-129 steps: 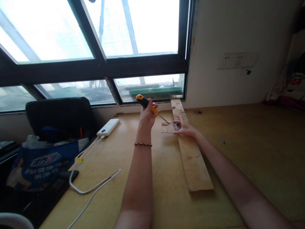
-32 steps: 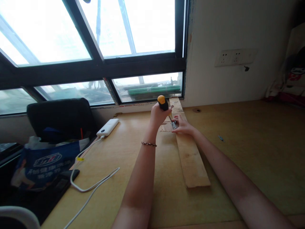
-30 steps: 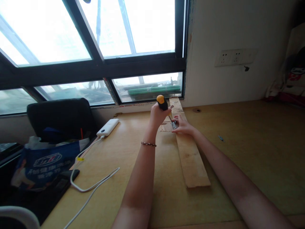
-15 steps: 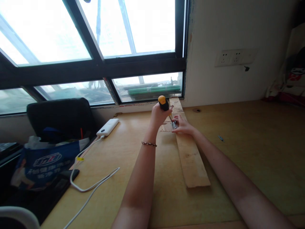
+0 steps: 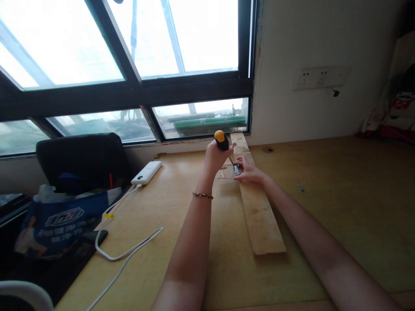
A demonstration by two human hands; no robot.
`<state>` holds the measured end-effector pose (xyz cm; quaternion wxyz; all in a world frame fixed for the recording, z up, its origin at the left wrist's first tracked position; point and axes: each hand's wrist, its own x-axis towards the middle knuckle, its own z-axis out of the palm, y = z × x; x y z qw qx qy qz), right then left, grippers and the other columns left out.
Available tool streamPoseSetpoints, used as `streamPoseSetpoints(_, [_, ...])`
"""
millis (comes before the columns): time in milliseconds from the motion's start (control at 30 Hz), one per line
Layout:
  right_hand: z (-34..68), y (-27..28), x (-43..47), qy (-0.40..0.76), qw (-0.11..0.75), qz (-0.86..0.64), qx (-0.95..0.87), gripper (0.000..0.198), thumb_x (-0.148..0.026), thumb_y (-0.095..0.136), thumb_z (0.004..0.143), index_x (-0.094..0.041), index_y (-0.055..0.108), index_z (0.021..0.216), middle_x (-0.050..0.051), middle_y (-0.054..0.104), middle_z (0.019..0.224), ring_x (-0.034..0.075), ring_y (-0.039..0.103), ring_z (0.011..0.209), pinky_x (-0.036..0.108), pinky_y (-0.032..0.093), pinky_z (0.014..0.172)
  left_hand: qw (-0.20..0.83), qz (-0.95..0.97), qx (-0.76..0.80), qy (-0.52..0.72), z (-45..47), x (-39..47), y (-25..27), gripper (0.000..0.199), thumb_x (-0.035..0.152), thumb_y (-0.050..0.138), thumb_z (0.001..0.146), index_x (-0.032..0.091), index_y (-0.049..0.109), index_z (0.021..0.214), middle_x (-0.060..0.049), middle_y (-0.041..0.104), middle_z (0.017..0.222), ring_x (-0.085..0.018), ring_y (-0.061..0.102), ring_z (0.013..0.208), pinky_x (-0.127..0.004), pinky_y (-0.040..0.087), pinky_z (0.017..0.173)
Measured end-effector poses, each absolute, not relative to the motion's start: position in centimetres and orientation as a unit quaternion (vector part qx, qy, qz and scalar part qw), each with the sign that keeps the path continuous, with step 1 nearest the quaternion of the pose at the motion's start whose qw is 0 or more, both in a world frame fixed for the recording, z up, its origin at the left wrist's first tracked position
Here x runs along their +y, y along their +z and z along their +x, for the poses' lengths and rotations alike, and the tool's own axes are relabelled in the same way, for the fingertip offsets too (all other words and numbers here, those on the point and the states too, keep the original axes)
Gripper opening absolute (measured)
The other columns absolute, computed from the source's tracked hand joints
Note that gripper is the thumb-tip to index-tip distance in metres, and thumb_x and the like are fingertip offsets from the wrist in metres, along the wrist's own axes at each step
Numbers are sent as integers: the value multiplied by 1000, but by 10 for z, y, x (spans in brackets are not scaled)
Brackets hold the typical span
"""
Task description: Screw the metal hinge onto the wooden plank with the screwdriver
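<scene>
My left hand [image 5: 215, 157] is wrapped round a screwdriver [image 5: 221, 140] with a yellow and black handle. Its shaft slants down to a small shiny metal fitting [image 5: 237, 169] at the left edge of a long wooden board [image 5: 261, 216]. Thumb and fingers of my right hand [image 5: 249, 169] pinch that fitting from the right against the board. The exact kind of fitting is too small to make out, and part of it lies behind my fingers. Beside it on the left is a torn flat brown piece [image 5: 226, 172].
A white power bank [image 5: 147, 172] with a white cable [image 5: 129, 252] lies on the left of the wooden table [image 5: 340, 224]. To the right is a small metallic bit [image 5: 301, 188]. A black chair [image 5: 81, 157] and a blue bag [image 5: 65, 220] stand at the left.
Almost nothing differs. The screwdriver handle and my left hand have shifted very slightly, while my right hand stays on the metal fitting.
</scene>
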<state>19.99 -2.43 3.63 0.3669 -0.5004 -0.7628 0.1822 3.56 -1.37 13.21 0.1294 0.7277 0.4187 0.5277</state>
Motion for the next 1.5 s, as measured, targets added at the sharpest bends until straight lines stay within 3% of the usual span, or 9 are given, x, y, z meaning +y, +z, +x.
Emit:
streamPoseSetpoints(367, [200,37,-25,187,366,-502,-761,71,-36,77,50,-16,45,110,12,46,119,25,49,109,37,40,94,147,734,415,517,34,-13,132,36,38,62,59,18,35,48,4,36,49,-8,34,51,-22,28,47])
streamPoseSetpoints(567, [202,31,-21,207,373,-495,-757,78,-35,77,49,-19,36,114,10,53,113,24,51,108,38,39,92,178,747,410,492,30,-10,136,32,37,69,52,16,45,49,3,44,49,-11,45,54,-22,33,49])
streamPoseSetpoints(733, [201,31,-21,179,373,-500,-761,73,-35,77,49,-17,40,109,11,49,118,25,50,108,37,39,92,260,736,361,510,29,-7,136,27,29,72,52,14,58,70,-3,62,68,-16,58,66,-25,43,58])
streamPoseSetpoints(967, [200,29,-19,187,378,-497,-758,77,-36,77,49,-16,37,111,12,50,116,25,50,109,38,39,93,366,711,273,535,32,-6,134,47,18,67,54,17,48,97,-4,63,85,-14,61,73,-26,47,65])
streamPoseSetpoints(1133, [200,30,-20,170,371,-502,-762,73,-36,78,48,-18,43,109,11,46,118,25,52,105,38,41,91,331,692,305,564,40,-5,133,34,15,65,56,16,48,85,-1,58,73,-14,57,70,-26,44,64])
streamPoseSetpoints(1300, [199,31,-21,166,365,-500,-768,69,-37,77,48,-17,45,107,11,44,118,25,51,105,37,41,91,320,674,337,575,43,-9,135,42,26,74,49,16,48,81,1,55,64,-13,53,59,-25,41,57])
streamPoseSetpoints(1500, [199,31,-21,169,366,-501,-765,69,-37,77,48,-18,46,107,10,44,117,25,51,105,37,41,90,279,685,386,551,39,-10,136,36,36,75,48,15,52,65,1,54,60,-13,51,59,-25,38,54])
